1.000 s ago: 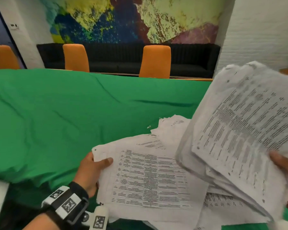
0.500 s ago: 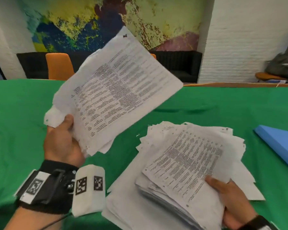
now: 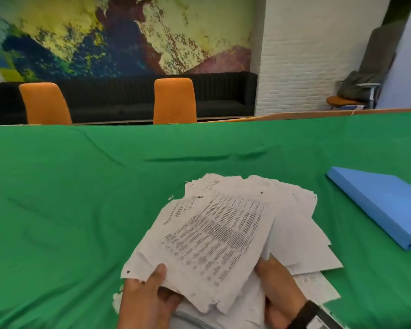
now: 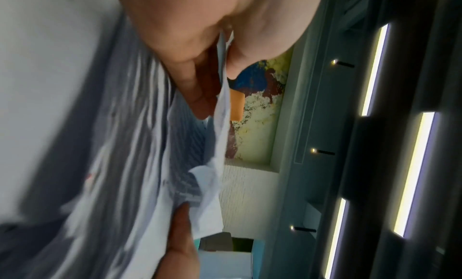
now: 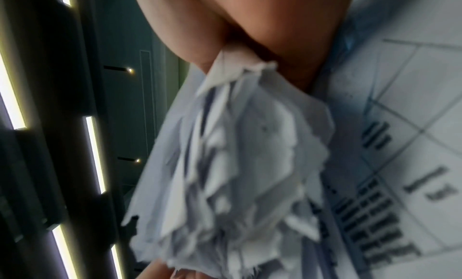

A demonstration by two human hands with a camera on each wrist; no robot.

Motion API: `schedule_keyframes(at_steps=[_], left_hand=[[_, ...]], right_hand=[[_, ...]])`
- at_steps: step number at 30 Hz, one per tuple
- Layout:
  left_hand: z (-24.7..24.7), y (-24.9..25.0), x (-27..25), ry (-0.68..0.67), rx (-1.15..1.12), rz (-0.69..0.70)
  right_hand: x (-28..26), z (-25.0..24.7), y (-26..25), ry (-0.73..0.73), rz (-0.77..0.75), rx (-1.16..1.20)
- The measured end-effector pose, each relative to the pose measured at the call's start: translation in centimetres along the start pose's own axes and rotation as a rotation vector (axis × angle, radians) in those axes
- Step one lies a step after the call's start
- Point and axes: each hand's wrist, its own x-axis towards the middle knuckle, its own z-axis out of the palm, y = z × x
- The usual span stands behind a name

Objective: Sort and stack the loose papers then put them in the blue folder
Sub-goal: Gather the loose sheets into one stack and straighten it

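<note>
A thick bundle of printed papers [image 3: 214,236] is held low over the green bench [image 3: 57,210]. It is pinched at its near left corner by the left hand [image 3: 147,300], thumb on top, and its near right edge is gripped by the right hand [image 3: 280,293]. More loose sheets [image 3: 301,236] lie fanned under and beyond the grip. The blue folder [image 3: 384,207] lies closed, well apart to the right of the grip. The sheets look light, limp and ragged-edged, so slipping and tearing seem likely; a firm hold on both short edges is judged best for squaring them.
</note>
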Motion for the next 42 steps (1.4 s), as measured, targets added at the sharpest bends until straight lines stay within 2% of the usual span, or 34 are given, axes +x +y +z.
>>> schedule_keyframes(at_steps=[4,7,9,10,13,15,17,19,22,25,26,28,30,32,34,37,40,42], left_hand=[[-1.5,-0.3,-1.8,-0.036,0.068,-0.052],[-3.4,-0.3,-2.2,-0.173,0.345,-0.153],[-3.8,0.5,-2.5,-0.246,0.537,-0.139],[-3.9,0.7,-2.1,-0.227,0.627,-0.110],[-2.9,2.4,-2.3,-0.348,0.903,-0.144],[-3.5,3.7,-0.8,-0.240,0.997,0.057],[-4.4,5.1,0.3,-0.113,1.012,0.203],[-4.5,6.6,1.2,-0.136,0.992,0.224],[-2.8,7.4,2.0,-0.332,0.913,0.221],[0.3,7.3,1.4,-0.636,0.723,0.177],[1.4,7.3,0.8,-0.701,0.678,0.181],[3.2,7.1,-0.1,-0.748,0.605,0.235],[4.7,6.8,-0.5,-0.723,0.624,0.417],[6.0,6.6,-0.2,-0.611,0.628,0.640],[7.0,7.0,0.3,-0.541,0.531,0.762],[7.8,8.6,0.9,-0.595,0.538,0.821],[6.7,8.9,2.2,-0.670,0.651,0.793],[5.4,8.1,2.7,-0.618,0.609,0.709]], right_hand=[[-0.1,-0.2,-0.3,0.085,0.052,0.097],[-1.1,0.0,-1.2,-0.063,0.081,0.237],[-1.4,0.1,-1.8,-0.118,0.098,0.196],[-1.2,-0.2,-1.9,-0.127,0.107,0.157],[-1.0,-0.9,-2.2,-0.129,0.099,0.011],[-1.0,-1.3,-2.5,-0.136,0.079,-0.049],[-1.0,-1.7,-3.2,-0.143,0.046,-0.068],[-1.4,-1.8,-4.2,-0.194,0.010,-0.055],[-2.2,-2.0,-6.4,-0.306,-0.055,-0.040],[-2.6,-2.4,-8.6,-0.379,-0.102,-0.041],[-2.5,-2.5,-9.2,-0.390,-0.115,-0.058],[-2.0,-2.6,-10.0,-0.378,-0.148,-0.118],[-1.6,-2.1,-10.5,-0.335,-0.231,-0.222],[-1.5,-1.3,-11.1,-0.271,-0.359,-0.317],[-1.6,-0.4,-11.8,-0.215,-0.492,-0.370],[-1.3,0.2,-12.5,-0.186,-0.617,-0.391],[-0.3,-0.4,-11.4,-0.205,-0.561,-0.369],[-0.1,-0.7,-10.3,-0.203,-0.523,-0.396]])
